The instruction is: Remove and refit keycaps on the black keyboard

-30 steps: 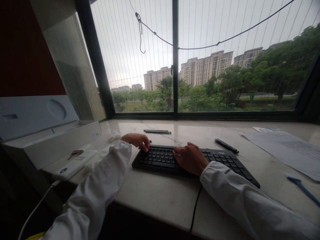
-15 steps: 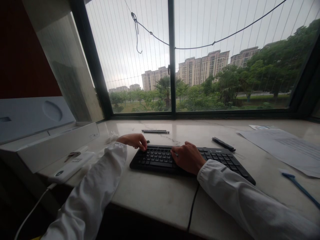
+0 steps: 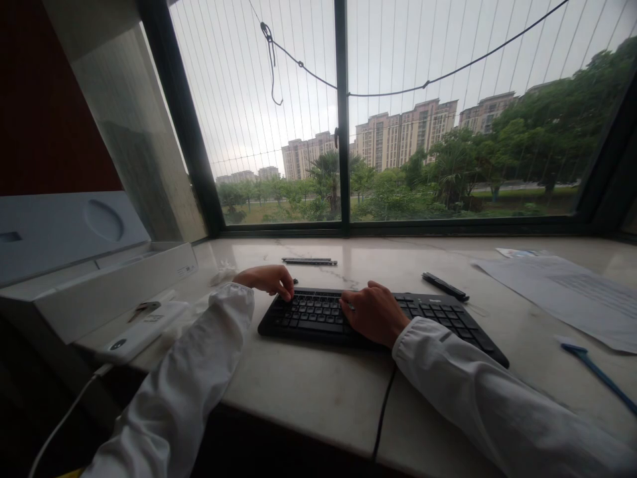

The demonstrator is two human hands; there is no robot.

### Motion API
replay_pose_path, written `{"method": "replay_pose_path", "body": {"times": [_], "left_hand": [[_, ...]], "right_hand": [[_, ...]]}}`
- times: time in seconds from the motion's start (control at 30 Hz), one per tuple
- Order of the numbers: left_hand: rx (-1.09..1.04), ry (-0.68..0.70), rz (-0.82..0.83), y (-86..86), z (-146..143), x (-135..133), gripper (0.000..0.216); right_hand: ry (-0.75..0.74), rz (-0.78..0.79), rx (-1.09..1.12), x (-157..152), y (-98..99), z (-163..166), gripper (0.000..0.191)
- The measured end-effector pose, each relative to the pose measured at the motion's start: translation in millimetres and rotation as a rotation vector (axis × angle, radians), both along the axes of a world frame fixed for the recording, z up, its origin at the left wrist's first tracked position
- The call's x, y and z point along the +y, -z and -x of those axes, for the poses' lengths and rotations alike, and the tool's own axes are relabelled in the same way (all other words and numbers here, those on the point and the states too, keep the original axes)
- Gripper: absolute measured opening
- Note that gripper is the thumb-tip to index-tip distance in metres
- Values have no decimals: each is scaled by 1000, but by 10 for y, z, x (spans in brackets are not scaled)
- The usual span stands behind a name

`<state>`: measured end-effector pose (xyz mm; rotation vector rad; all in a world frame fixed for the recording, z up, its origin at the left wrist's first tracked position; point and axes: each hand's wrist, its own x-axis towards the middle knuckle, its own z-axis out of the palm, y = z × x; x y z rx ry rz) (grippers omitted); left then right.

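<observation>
The keyboard (image 3: 316, 324), mid-frame, looks light and stiff, best held by its ends. Fingers of the left hand (image 3: 269, 280) bend at its corner, those of the right hand (image 3: 375, 314) curl over its middle; I cannot tell whether either grips anything.

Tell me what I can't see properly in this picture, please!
All in the head view:
Keyboard keys under the right hand: the hand covers them.
Anything inside the left hand: the hand hides it.
Print on paper: too blurred.
Blue tool, one end: cut by the right edge.
</observation>
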<state>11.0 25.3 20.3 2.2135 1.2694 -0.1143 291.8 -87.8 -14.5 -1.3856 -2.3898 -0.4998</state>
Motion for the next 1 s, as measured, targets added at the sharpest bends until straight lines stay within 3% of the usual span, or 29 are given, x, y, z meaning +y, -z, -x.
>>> {"method": "replay_pose_path", "body": {"times": [0.43,0.53,0.87,1.0], "left_hand": [[91,16,23,-60,-107,-10,32],[58,-49,36,-80,-117,-49,38],[63,-85,250,-39,-115,-3,42],[50,-79,240,-1,-113,25,45]], "right_hand": [[1,-21,-16,12,9,-7,39],[0,-22,-11,16,16,-8,39],[16,-14,-13,13,25,-7,39],[10,-24,2,17,31,-14,39]]}}
